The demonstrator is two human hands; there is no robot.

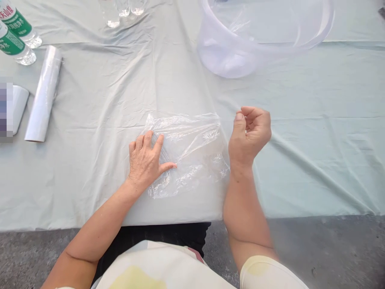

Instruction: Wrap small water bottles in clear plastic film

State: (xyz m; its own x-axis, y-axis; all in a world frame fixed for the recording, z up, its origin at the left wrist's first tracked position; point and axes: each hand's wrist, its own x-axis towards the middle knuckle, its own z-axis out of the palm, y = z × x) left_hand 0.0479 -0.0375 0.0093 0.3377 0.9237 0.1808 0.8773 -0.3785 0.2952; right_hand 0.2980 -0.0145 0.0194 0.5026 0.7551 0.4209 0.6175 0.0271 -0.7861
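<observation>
A clear, crinkled plastic bag [192, 148] lies flat on the pale green tablecloth [300, 160] near the table's front edge. My left hand [147, 160] rests flat on the bag's left part, fingers spread, pressing it down. My right hand [251, 132] is raised just off the bag's right edge, palm turned toward me, fingers loosely curled and nothing visible in them.
A large clear plastic basin [228, 52] stands at the back, right of centre. A white roll of film [43, 94] and a white cup [19, 106] lie at the left, with green-labelled water bottles [15, 36] behind them and more bottles [120, 12] at the far edge.
</observation>
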